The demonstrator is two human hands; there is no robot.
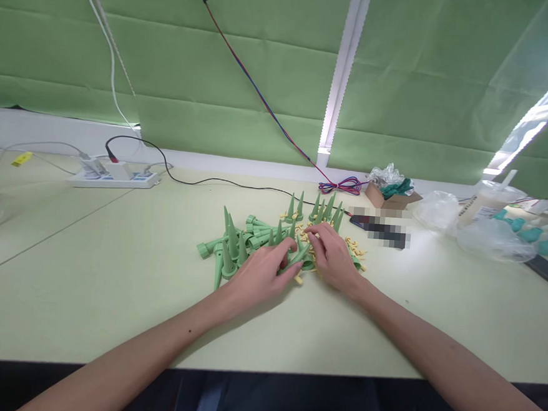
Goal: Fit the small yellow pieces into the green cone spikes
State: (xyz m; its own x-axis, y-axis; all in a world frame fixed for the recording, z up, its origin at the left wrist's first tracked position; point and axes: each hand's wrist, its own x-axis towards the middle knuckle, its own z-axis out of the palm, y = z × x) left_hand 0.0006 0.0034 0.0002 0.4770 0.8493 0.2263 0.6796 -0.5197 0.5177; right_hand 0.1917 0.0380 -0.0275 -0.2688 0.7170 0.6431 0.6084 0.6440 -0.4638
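My left hand (267, 264) is closed around a green plastic cone spike (300, 255) between thumb and fingers, its tip pointing up and to the right. My right hand (331, 254) is just right of it, fingers bent and pinched together over a scatter of small yellow plastic pieces (354, 250); whatever the fingertips hold is too small to make out. Left of my left hand, several green cone spikes (229, 259) stand upright, and others (209, 248) lie on their sides. Behind both hands more green cones (317, 208) stand upright among yellow bits.
A pale table (131, 296) carries everything. Behind the pile runs a black cable to a phone (375, 230), partly blurred out. A small cardboard box (387, 198), plastic bags (437, 209) and a drink cup (483, 204) are at right. A power strip (116, 179) is at back left.
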